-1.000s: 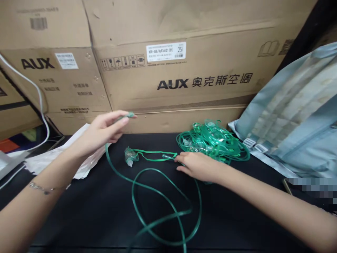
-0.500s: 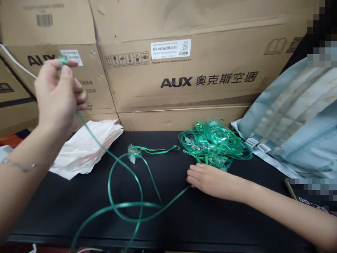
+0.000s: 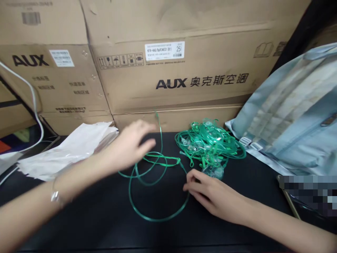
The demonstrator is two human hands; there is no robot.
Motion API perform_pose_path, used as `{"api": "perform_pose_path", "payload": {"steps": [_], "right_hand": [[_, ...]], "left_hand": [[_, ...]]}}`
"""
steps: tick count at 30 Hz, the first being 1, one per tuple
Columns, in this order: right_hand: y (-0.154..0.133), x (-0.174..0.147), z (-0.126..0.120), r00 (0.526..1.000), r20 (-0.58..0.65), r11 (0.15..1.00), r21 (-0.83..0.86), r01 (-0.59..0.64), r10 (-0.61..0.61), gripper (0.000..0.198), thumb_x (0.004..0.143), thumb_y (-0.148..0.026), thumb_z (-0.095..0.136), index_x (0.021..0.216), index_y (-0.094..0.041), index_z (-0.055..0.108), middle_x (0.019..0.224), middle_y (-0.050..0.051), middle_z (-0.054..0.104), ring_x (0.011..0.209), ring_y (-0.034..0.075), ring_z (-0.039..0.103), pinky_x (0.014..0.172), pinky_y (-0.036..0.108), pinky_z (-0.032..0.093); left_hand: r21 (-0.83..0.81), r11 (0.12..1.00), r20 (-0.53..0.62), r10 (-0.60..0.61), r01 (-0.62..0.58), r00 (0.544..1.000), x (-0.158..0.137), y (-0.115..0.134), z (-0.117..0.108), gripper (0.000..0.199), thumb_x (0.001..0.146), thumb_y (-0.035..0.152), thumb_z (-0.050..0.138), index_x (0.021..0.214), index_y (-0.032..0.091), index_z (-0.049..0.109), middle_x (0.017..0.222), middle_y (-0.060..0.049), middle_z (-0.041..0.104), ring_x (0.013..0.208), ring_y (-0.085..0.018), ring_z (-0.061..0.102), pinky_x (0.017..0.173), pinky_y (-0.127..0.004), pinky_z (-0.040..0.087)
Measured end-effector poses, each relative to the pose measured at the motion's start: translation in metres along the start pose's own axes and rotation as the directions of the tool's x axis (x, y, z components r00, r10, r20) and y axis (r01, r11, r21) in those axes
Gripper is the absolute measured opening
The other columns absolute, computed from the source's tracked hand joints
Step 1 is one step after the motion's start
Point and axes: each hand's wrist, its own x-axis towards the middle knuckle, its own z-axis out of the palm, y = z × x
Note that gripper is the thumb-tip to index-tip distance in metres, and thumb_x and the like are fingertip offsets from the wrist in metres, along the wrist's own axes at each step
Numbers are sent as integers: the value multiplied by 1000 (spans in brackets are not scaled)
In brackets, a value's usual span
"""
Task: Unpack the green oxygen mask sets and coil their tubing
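Observation:
My left hand [image 3: 133,143], slightly blurred, is over the middle of the table with thumb and fingers apart and nothing between them. Thin green tubing [image 3: 158,220] lies in loose loops below and to its right, and one length rises in front of the carton. My right hand [image 3: 206,193] has its fingers curled around the tubing at the right side of the loop. A flat green elastic strap [image 3: 165,163] lies between the hands; the clear mask seen earlier beside it is hidden behind my left hand. Beyond my right hand sits a tangled pile of green tubing and clear masks [image 3: 210,140].
Large cardboard cartons [image 3: 200,102] stand along the back of the black table [image 3: 105,218]. White plastic bags [image 3: 71,147] are stacked at left, near a white cable [image 3: 34,102]. A light blue backpack [image 3: 292,116] leans at right, with a phone [image 3: 295,207] before it.
My left hand let go of the raised tubing end and came down and right. The tubing dropped into smaller loops. My right hand shifted slightly nearer, and the view turned a little.

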Motion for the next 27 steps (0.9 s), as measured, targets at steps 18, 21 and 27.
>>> {"api": "perform_pose_path", "payload": {"steps": [18, 21, 27], "right_hand": [[-6, 30, 11, 993, -23, 993, -30, 117, -118, 36, 76, 1, 39, 92, -20, 64, 97, 8, 51, 89, 18, 49, 74, 29, 43], [-10, 45, 18, 976, -18, 972, -104, 212, -215, 34, 79, -4, 41, 95, -23, 65, 90, 5, 48, 81, 16, 47, 66, 26, 41], [-18, 53, 21, 972, -34, 953, 192, 234, -232, 21, 81, -15, 48, 94, -15, 64, 92, 6, 52, 83, 13, 51, 77, 24, 43]], "left_hand": [[48, 988, 149, 141, -150, 979, -48, -33, 56, 25, 91, 25, 38, 100, 18, 60, 92, -4, 66, 85, -17, 60, 72, -29, 39], [100, 973, 97, 200, -210, 975, -31, -23, 54, 24, 91, 24, 39, 97, 18, 61, 89, -4, 66, 83, -17, 58, 73, -31, 37], [302, 941, -147, 205, -154, 968, -3, -28, 45, 24, 90, 23, 40, 92, 19, 64, 85, -5, 67, 88, -22, 51, 84, -42, 32]]}}
